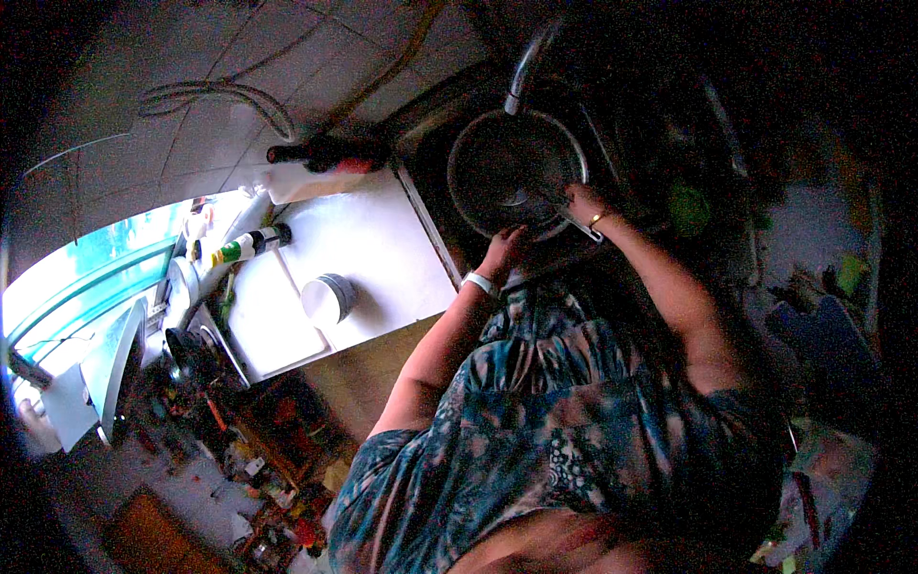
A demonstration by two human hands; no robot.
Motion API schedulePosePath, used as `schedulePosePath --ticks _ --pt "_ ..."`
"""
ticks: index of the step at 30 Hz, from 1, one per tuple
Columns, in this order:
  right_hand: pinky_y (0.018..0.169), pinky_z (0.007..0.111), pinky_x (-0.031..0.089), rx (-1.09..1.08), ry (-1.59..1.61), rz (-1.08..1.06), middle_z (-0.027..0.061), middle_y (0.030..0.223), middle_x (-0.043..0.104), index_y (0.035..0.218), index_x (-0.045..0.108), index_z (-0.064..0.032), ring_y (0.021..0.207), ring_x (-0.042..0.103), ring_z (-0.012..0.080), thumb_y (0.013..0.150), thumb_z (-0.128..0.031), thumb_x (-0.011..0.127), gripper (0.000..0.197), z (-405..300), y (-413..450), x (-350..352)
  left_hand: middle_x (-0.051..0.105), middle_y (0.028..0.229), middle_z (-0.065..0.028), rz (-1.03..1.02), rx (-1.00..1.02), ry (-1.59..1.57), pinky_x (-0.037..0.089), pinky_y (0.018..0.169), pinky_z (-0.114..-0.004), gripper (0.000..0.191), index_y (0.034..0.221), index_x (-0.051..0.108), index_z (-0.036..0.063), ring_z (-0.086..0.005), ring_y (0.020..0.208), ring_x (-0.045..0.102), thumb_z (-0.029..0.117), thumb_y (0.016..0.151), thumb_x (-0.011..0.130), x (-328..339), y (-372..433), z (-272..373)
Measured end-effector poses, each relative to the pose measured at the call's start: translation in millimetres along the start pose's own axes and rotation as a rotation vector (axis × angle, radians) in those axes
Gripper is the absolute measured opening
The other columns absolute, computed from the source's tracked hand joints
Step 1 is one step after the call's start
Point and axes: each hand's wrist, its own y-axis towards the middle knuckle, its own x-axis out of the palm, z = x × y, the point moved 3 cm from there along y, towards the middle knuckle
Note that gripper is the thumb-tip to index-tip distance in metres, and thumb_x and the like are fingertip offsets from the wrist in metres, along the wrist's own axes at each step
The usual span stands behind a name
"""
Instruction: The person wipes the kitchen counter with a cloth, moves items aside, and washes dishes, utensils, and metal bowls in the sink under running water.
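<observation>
A round metal basin (459,143) stands in the dark sink below a curved faucet (522,75). My left hand (506,247), with a white band on its wrist, is at the near edge of the basin, its fingers on or just at the rim. My right hand (579,203), with a gold bangle on its wrist, is at the right side of the rim, around the handle of a utensil (589,231) whose end sticks out past the rim. Whatever lies in the basin is too dark to name.
Left of the sink, a white counter (401,265) holds a round container (330,299). A dark bottle (326,153) lies by the wall, and a bottle with a green and yellow label (251,244) is near the window. A coiled hose (222,93) hangs on the tiles.
</observation>
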Motion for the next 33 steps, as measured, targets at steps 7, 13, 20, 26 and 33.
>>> schedulePosePath --ticks 7,13,20,26,33 --pt "0.076 0.039 0.046 -0.045 0.453 0.092 0.0184 0.088 0.060 0.095 0.056 0.0013 0.082 0.059 0.0299 0.081 -0.015 0.052 0.022 -61 -62 15 0.062 0.090 -0.0073 0.000 0.214 -0.003 0.046 0.066 -0.027 0.031 0.103 0.060 0.0023 -0.0143 0.075 0.057 0.027 0.092 0.046 60 -18 53" --pt "0.085 0.037 0.045 -0.095 0.354 0.495 0.0176 0.112 0.056 0.128 0.043 -0.0107 0.096 0.057 0.0321 0.083 -0.012 0.055 0.046 -61 -10 -106 0.062 0.089 -0.0062 0.002 0.217 -0.041 0.047 0.062 -0.026 0.025 0.110 0.055 0.0016 -0.0127 0.072 0.056 0.013 0.090 0.046 33 -41 63" --pt "0.094 0.040 0.040 -0.234 -0.140 0.750 0.0194 0.130 0.042 0.125 0.046 -0.0091 0.111 0.048 0.0355 0.085 -0.015 0.055 0.042 -48 34 -159 0.056 0.083 -0.0008 0.094 0.305 0.102 0.043 0.055 -0.022 0.026 0.112 0.052 0.0014 -0.0090 0.063 0.050 0.014 0.091 0.044 40 -65 83" --pt "0.095 0.039 0.039 -0.262 0.150 0.559 0.0162 0.129 0.045 0.121 0.049 -0.0070 0.113 0.047 0.0338 0.087 -0.015 0.051 0.034 -76 17 -120 0.057 0.086 -0.0022 0.092 0.346 0.150 0.043 0.058 -0.023 0.027 0.115 0.050 0.0000 -0.0104 0.070 0.051 0.011 0.090 0.045 43 -86 106" --pt "0.098 0.036 0.037 -0.519 0.507 0.194 0.0109 0.131 0.045 0.125 0.047 -0.0048 0.120 0.043 0.0241 0.091 -0.015 0.047 0.036 -77 86 -50 0.059 0.091 -0.0078 0.126 0.511 0.424 0.045 0.071 -0.027 0.029 0.115 0.048 -0.0016 -0.0165 0.082 0.055 0.002 0.086 0.047 45 -65 103"
